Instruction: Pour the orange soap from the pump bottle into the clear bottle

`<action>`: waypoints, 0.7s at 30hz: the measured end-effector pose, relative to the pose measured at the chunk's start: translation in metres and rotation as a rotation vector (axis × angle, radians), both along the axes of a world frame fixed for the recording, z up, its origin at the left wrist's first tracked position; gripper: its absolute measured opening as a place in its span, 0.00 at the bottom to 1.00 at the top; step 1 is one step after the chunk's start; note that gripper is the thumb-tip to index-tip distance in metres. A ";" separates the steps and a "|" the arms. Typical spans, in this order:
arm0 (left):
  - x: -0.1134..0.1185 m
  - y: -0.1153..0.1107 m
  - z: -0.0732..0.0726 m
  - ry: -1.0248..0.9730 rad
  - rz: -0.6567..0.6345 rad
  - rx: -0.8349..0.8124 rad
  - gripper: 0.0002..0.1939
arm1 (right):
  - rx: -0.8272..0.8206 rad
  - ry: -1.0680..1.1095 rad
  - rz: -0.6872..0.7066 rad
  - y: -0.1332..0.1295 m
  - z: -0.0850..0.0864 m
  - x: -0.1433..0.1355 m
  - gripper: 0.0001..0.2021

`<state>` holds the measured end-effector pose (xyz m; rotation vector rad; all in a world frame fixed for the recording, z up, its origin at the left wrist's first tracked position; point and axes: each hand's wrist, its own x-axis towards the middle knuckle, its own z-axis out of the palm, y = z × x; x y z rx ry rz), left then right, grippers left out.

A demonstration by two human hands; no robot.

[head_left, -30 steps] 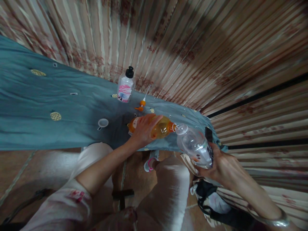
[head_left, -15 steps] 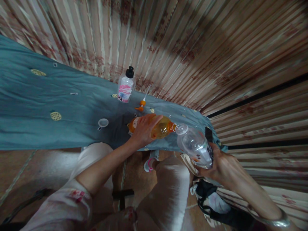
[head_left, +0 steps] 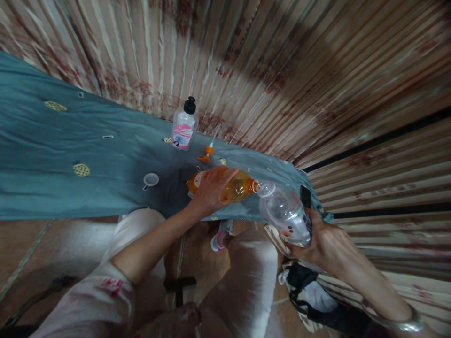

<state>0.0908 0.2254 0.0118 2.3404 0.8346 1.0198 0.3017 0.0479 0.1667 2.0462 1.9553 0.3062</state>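
My left hand (head_left: 209,190) is wrapped round an orange-tinted bottle (head_left: 237,187) that lies nearly on its side, its neck pointing right. My right hand (head_left: 313,239) grips the base of a clear plastic bottle (head_left: 282,210), tilted so its mouth faces left. The two bottle mouths meet; whether liquid passes between them I cannot make out. Beyond the orange bottle lies an orange pump top (head_left: 207,152) with a thin tube. A clear bottle with a black cap (head_left: 183,126) and a pink label stands behind it. To the left is a small white strainer-like cup (head_left: 151,180) with a short handle.
A teal patterned cloth (head_left: 112,162) covers the long surface in front of me. Pleated curtains (head_left: 225,61) hang behind it and on the right. A small dark object (head_left: 305,196) lies beyond the clear bottle. A dark bag (head_left: 310,291) is on the lower right.
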 end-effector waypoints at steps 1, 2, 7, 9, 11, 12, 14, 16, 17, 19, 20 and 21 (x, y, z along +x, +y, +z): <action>0.000 0.000 0.000 -0.001 0.002 0.001 0.40 | 0.001 0.003 0.005 0.000 0.000 0.000 0.34; 0.000 0.000 0.000 -0.001 0.004 0.002 0.39 | 0.002 0.006 0.005 0.000 0.000 0.001 0.34; 0.000 -0.001 0.001 0.013 0.001 -0.007 0.40 | -0.017 0.024 -0.020 0.000 0.001 0.002 0.33; 0.000 -0.001 0.001 0.010 0.002 -0.007 0.40 | -0.019 0.030 -0.025 0.000 0.001 0.002 0.33; 0.000 -0.001 0.000 0.009 0.002 -0.005 0.40 | -0.019 0.034 -0.027 0.000 0.001 0.002 0.32; 0.000 0.000 0.000 0.011 0.002 -0.005 0.40 | -0.019 0.033 -0.027 -0.001 0.001 0.002 0.32; 0.001 0.000 0.000 0.016 0.002 -0.007 0.40 | -0.022 0.030 -0.026 -0.001 0.000 0.003 0.31; 0.001 0.000 -0.001 0.013 0.001 -0.009 0.40 | -0.023 0.026 -0.033 -0.001 0.000 0.003 0.31; 0.001 0.000 -0.001 0.010 0.001 -0.011 0.40 | -0.021 0.024 -0.038 -0.001 0.000 0.003 0.31; 0.000 0.000 -0.001 0.001 -0.001 -0.017 0.40 | -0.020 0.026 -0.038 -0.001 0.000 0.002 0.32; 0.000 0.000 -0.001 -0.002 -0.002 -0.018 0.40 | -0.022 0.029 -0.033 -0.001 0.000 0.002 0.33; 0.000 0.000 0.000 -0.002 -0.004 -0.019 0.40 | -0.023 0.030 -0.027 -0.001 0.001 0.002 0.33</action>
